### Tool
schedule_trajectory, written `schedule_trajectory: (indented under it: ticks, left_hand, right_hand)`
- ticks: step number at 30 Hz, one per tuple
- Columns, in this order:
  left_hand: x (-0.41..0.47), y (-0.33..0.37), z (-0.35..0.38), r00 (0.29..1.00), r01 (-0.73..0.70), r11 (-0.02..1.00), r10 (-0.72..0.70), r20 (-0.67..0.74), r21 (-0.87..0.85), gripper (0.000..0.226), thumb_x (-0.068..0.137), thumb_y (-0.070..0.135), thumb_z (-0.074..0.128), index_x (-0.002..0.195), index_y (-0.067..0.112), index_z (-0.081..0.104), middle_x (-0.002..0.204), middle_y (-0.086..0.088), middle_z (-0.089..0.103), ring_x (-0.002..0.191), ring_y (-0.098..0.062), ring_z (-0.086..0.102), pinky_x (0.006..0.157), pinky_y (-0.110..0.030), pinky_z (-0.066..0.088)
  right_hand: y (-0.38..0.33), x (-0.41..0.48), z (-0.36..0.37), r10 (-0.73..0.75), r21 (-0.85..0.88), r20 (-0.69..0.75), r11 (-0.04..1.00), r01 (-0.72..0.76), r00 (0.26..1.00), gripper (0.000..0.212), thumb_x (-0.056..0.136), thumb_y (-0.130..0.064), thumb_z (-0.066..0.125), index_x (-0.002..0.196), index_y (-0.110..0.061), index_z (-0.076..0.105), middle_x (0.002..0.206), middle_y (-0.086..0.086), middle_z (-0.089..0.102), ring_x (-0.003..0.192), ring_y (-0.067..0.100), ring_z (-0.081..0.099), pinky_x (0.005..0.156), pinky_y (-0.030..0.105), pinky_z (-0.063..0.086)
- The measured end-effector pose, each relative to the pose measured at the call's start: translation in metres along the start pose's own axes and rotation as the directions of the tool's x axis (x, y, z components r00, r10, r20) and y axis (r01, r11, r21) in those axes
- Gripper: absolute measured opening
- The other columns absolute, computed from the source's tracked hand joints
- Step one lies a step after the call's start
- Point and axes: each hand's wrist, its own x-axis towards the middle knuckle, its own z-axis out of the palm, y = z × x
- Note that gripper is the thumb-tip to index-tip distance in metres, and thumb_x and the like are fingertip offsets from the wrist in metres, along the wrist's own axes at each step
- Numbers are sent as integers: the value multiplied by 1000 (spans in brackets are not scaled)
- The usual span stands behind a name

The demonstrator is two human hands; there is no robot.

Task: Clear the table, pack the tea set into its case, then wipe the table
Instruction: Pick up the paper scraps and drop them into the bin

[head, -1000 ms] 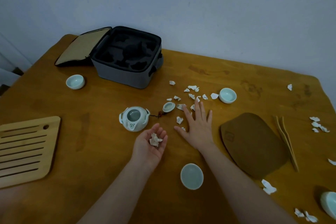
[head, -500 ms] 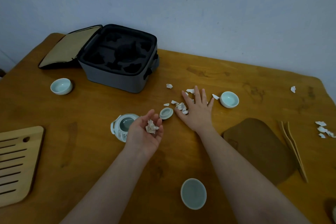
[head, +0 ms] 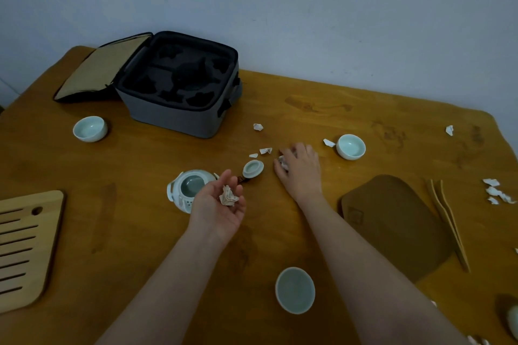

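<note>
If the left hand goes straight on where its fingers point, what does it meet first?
Probably the teapot lid, just beyond the left hand. Its height is unclear, so it might pass above the lid.

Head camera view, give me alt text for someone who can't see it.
A person's left hand cups a wad of white scraps palm up, and the right hand curls over more of them on a wooden table. Around the hands stand a lidless teapot, its lid, pale cups and an open grey case.
</note>
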Motion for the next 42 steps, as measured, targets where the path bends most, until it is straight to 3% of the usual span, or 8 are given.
schedule_trajectory:
  ticks: [6, 10, 13, 17, 21, 27, 33, 42]
  left_hand:
    - [-4, -9, 3, 999, 35, 999, -35, 12, 7, 24, 96, 19, 48, 109, 16, 69, 82, 0, 67, 72, -12, 60, 60, -25, 47]
    - [-10, -16, 1, 999, 43, 999, -43, -5, 19, 24, 95, 17, 49, 109, 16, 68, 83, 0, 67, 73, -12, 60, 63, -24, 46]
    - [-12, -23, 2, 998, 59, 998, -59, -26, 16, 23, 94, 16, 50, 109, 14, 67, 86, -1, 66, 75, -12, 59, 64, -25, 47]
    - [-15, -34, 5, 997, 70, 997, -70, -31, 10, 22, 95, 16, 48, 108, 13, 67, 88, -3, 64, 77, -13, 58, 66, -25, 47]
    - [-21, -48, 8, 996, 81, 996, -81, -28, -34, 22, 97, 14, 45, 105, 9, 65, 97, -8, 65, 86, -18, 63, 72, -29, 52]
    - [-31, -74, 15, 991, 129, 984, -124, 53, -121, 22, 98, 15, 42, 101, 6, 62, 110, -15, 68, 98, -27, 67, 82, -34, 54]
    - [-44, -99, 23, 971, 211, 970, -193, 140, -124, 28, 93, 13, 42, 107, 9, 65, 101, -11, 67, 95, -22, 64, 99, -34, 47]
    - [-84, -118, 24, 959, 197, 980, -191, 207, -5, 37, 98, 18, 39, 125, 7, 62, 105, -17, 69, 91, -28, 68, 71, -37, 53]
  right_hand:
    - [-3, -12, -8, 99, -56, 39, 994, -97, 994, 29, 102, -41, 42, 108, -18, 59, 105, 2, 57, 93, 16, 53, 67, 27, 45]
    - [-5, -17, -16, 29, -129, 162, 992, -8, 986, 31, 105, -35, 33, 103, -14, 57, 93, 2, 61, 78, 18, 57, 59, 29, 34]
    - [-2, -20, -19, 20, -135, 216, 991, 9, 976, 26, 105, -24, 36, 98, -11, 57, 80, 1, 55, 69, 19, 54, 58, 29, 35]
    - [1, -31, -23, 175, 124, 160, 973, -196, 971, 26, 98, -16, 45, 74, -13, 53, 61, -1, 45, 57, 16, 46, 54, 29, 35]
    - [-7, -44, -44, 293, 491, 54, 825, -281, 954, 37, 96, -15, 50, 59, -15, 44, 52, -4, 37, 51, 10, 33, 50, 28, 24]
    - [-32, -66, -99, 421, 869, 74, 418, -266, 904, 40, 93, -9, 53, 57, -15, 37, 52, -2, 31, 48, 5, 26, 46, 18, 21]
    - [-53, -103, -131, 525, 959, 173, 104, -264, 833, 36, 92, -12, 56, 60, -12, 39, 49, -5, 33, 44, 5, 36, 43, 18, 32]
    - [-56, -149, -154, 619, 976, 206, -71, -207, 758, 38, 94, -17, 57, 57, -13, 54, 52, -4, 54, 53, 9, 51, 49, 22, 42]
